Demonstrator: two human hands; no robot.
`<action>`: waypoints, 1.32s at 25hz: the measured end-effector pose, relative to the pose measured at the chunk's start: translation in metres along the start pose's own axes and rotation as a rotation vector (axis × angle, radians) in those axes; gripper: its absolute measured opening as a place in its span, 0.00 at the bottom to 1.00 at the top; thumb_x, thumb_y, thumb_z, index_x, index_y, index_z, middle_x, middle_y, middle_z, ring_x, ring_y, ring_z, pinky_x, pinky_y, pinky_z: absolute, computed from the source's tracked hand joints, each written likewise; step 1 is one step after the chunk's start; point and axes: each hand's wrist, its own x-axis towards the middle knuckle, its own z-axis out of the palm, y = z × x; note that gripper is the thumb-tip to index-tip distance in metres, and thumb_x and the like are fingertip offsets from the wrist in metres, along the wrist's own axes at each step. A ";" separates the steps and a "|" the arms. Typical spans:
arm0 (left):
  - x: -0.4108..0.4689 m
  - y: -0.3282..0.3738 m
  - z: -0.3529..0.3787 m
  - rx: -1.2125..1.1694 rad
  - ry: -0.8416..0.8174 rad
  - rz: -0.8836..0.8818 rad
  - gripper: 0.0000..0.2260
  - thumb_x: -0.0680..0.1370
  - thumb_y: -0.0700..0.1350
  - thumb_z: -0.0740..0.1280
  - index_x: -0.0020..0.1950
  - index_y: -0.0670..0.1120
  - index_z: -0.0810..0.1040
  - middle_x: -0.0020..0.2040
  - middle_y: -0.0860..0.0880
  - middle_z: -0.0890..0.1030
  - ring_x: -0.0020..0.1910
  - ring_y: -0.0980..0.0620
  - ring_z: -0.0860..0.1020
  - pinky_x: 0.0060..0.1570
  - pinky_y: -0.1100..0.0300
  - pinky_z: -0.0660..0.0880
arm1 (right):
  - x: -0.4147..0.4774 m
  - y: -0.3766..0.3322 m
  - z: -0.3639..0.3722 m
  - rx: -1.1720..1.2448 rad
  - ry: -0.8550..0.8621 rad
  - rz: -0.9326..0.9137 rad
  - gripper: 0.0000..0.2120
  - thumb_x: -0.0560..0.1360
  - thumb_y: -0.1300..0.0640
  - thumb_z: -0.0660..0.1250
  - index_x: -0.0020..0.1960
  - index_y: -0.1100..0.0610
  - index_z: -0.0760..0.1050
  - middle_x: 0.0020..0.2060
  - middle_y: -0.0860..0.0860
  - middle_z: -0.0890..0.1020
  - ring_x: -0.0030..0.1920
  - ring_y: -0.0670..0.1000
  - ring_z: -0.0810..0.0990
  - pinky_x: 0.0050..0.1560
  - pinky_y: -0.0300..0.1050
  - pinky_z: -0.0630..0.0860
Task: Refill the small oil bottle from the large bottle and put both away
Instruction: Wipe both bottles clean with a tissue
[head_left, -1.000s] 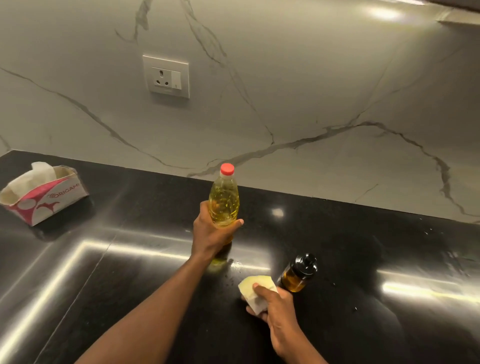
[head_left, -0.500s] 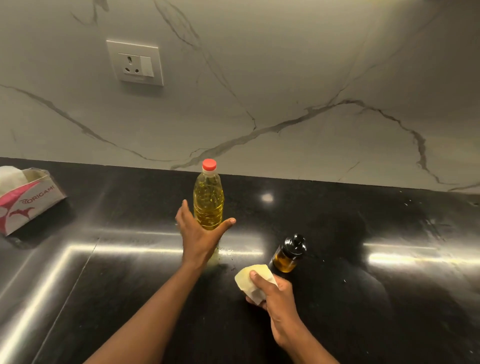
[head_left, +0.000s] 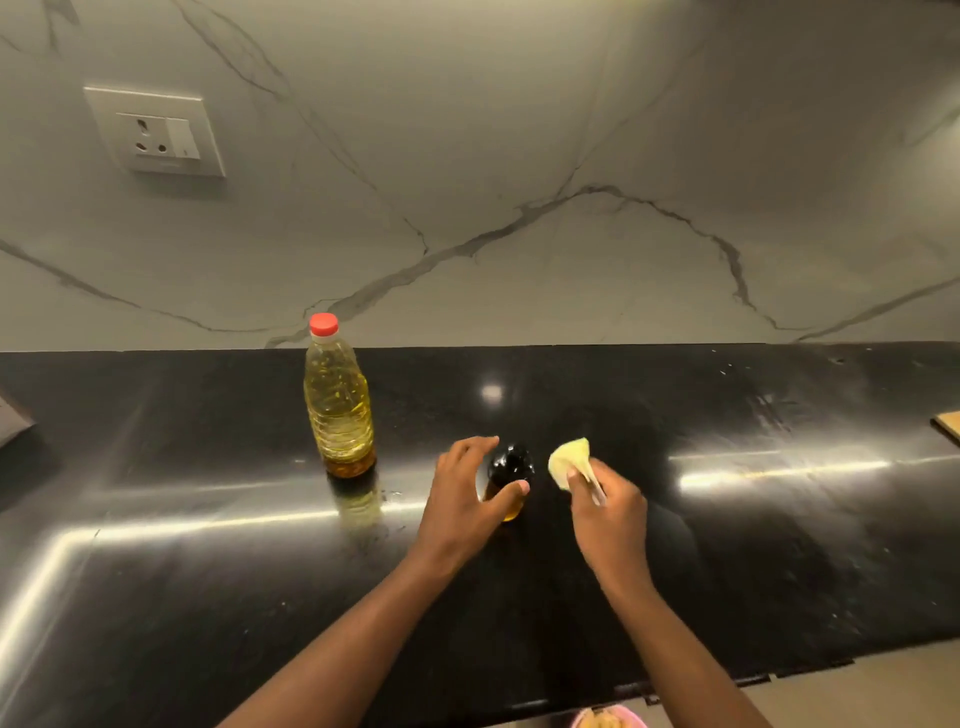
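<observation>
One marble wall (head_left: 519, 156) with grey veins fills the far half, and one glossy black table (head_left: 753, 545) runs across the near half, streaked with bright light reflections. Two bare forearms reach in from the near edge, one hand each.

There are two bottles. The one large bottle (head_left: 338, 400), clear plastic with a red cap and full of yellow oil, stands upright on the table left of centre, near the wall and well apart from both hands. One white socket plate (head_left: 156, 130) sits on the wall at far left.

The left hand (head_left: 462, 499) is cupped round the one small oil bottle (head_left: 510, 467), dark with a black top, standing upright near the table's centre; the thumb lies across its near side and the fingers curve past the left of its top, but I cannot tell whether they grip it. Just to its right, the right hand (head_left: 608, 514) pinches one pale crumpled tissue (head_left: 569, 460) between thumb and fingers.
</observation>
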 end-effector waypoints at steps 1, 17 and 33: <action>0.006 0.002 0.004 0.008 -0.028 -0.029 0.28 0.74 0.56 0.77 0.71 0.48 0.78 0.67 0.54 0.77 0.68 0.56 0.73 0.66 0.65 0.67 | 0.012 -0.002 0.001 -0.092 -0.029 -0.075 0.06 0.78 0.65 0.69 0.47 0.58 0.84 0.34 0.47 0.84 0.35 0.45 0.81 0.37 0.42 0.74; 0.016 0.020 0.012 -0.009 -0.050 -0.134 0.14 0.74 0.46 0.77 0.59 0.54 0.86 0.49 0.55 0.87 0.50 0.58 0.83 0.51 0.55 0.80 | 0.027 0.006 0.018 -0.195 -0.436 -0.345 0.19 0.81 0.64 0.63 0.70 0.54 0.80 0.68 0.47 0.80 0.69 0.46 0.78 0.72 0.42 0.73; 0.014 0.022 0.019 0.002 -0.024 -0.196 0.19 0.75 0.46 0.77 0.66 0.49 0.84 0.59 0.53 0.86 0.61 0.57 0.81 0.65 0.51 0.77 | 0.011 0.025 0.028 0.435 -0.425 0.349 0.17 0.83 0.61 0.60 0.62 0.48 0.84 0.52 0.46 0.85 0.56 0.46 0.82 0.64 0.47 0.77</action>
